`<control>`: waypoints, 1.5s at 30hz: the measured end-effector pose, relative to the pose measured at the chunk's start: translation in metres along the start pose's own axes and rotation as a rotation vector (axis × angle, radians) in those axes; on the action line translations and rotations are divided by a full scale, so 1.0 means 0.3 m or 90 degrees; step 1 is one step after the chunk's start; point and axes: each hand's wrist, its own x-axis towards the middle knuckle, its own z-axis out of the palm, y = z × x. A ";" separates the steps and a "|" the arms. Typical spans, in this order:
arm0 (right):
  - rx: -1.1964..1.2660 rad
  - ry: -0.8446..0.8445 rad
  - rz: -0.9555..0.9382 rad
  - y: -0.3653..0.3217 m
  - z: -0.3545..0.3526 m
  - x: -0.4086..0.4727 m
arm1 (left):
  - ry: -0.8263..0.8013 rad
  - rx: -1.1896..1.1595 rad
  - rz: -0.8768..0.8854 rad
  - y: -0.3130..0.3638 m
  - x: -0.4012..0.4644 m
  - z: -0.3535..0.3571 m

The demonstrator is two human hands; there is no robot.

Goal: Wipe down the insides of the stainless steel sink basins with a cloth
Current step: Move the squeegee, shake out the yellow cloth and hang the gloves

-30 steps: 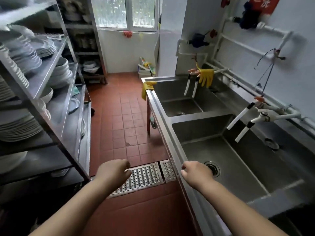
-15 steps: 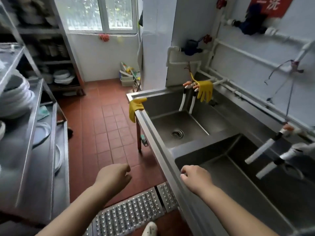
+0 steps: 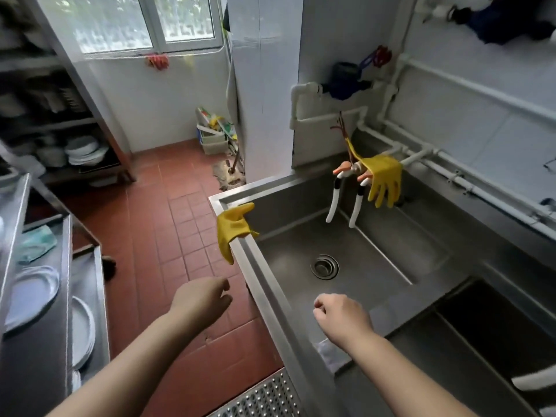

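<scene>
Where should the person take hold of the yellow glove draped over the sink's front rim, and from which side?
Best guess: pinch the glove at the fold on top of the rim, coming down from above. It straddles the edge, one part hanging floor-side and fingers pointing over the basin, so a grip at the fold lifts both halves at once. The left hand is nearer; both hands are bare and hold nothing.

right hand point(image 3: 343, 319) now off the sink rim point(image 3: 264, 284), above the far basin point(image 3: 373, 266)
</scene>
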 end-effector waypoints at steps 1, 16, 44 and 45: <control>0.000 0.001 0.008 0.001 -0.003 0.028 | -0.003 -0.003 0.007 0.000 0.054 0.002; 0.075 -0.008 0.276 -0.148 -0.012 0.500 | 0.001 0.047 0.088 -0.185 0.940 -0.005; 0.126 0.033 0.337 -0.183 0.025 0.667 | -0.273 -0.300 0.310 0.066 1.122 -0.140; 0.126 0.049 0.333 -0.161 0.007 0.657 | -0.271 -0.314 0.301 0.097 1.109 -0.162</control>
